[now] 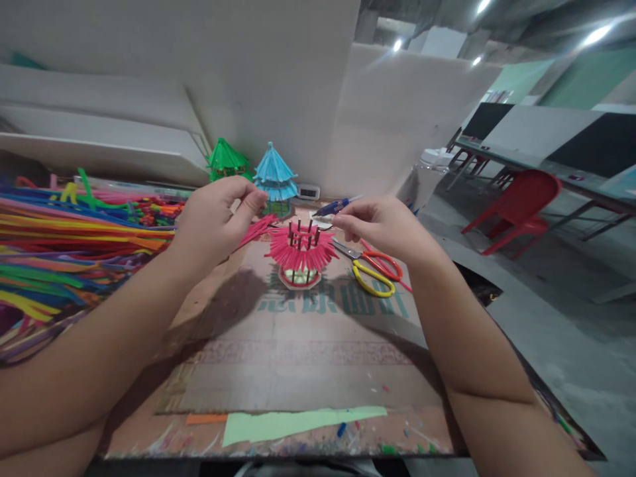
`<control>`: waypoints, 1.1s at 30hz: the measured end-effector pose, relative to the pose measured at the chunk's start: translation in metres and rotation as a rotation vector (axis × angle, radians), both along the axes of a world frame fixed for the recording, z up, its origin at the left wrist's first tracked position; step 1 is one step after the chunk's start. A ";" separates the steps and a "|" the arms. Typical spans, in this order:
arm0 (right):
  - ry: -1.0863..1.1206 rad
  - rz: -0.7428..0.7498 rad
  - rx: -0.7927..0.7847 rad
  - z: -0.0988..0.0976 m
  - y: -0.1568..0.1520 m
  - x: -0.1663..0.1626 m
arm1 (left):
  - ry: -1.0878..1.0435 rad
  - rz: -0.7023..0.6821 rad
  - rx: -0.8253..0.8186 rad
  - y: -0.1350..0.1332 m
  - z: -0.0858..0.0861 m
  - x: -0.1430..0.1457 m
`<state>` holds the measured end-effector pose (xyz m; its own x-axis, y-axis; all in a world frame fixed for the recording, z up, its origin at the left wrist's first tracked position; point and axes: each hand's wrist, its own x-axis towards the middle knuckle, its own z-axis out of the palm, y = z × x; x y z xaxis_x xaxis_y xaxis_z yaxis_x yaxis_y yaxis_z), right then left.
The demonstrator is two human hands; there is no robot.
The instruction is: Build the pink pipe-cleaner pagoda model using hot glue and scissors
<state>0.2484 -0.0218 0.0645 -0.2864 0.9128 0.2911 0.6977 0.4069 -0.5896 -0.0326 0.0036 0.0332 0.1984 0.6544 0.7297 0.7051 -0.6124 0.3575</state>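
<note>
A small pink model pavilion [301, 255] with a fringed roof and dark upright posts stands on the brown cardboard mat [278, 351]. My left hand [216, 218] is closed in a pinch on several pink strips [259, 228], just left of the model. To the right of and above the model, my right hand [380, 228] is closed around a blue tool [338, 207] whose tip points left, over the roof.
A heap of coloured pipe cleaners [64, 252] fills the left side. Green [226, 159] and blue [274, 177] finished pavilions stand behind. Scissors [373, 268] with yellow and orange handles lie to the right. A green paper strip [298, 423] lies near the front edge. Red chairs [521, 205] stand far right.
</note>
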 end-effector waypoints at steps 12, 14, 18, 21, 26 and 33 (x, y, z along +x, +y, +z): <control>0.023 0.109 0.229 -0.014 0.000 -0.013 | -0.034 -0.064 -0.174 0.005 -0.001 -0.004; -0.004 0.196 0.296 -0.022 0.003 -0.017 | -0.026 -0.045 -0.188 0.003 0.000 -0.002; -0.093 0.299 0.373 -0.035 0.012 -0.021 | 0.017 -0.006 -0.195 -0.002 0.005 0.002; -0.139 0.314 0.388 -0.038 0.016 -0.021 | 0.068 0.012 -0.189 -0.004 0.008 0.003; -0.135 0.302 0.369 -0.037 0.015 -0.020 | 0.081 -0.017 -0.178 -0.004 0.008 0.004; -0.116 0.301 0.372 -0.034 0.012 -0.020 | 0.101 0.014 -0.168 -0.005 0.006 0.006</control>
<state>0.2283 -0.0100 0.0304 -0.5714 0.6248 0.5321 0.5695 0.7687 -0.2911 -0.0267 -0.0017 0.0397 0.2550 0.7687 0.5866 0.7508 -0.5397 0.3807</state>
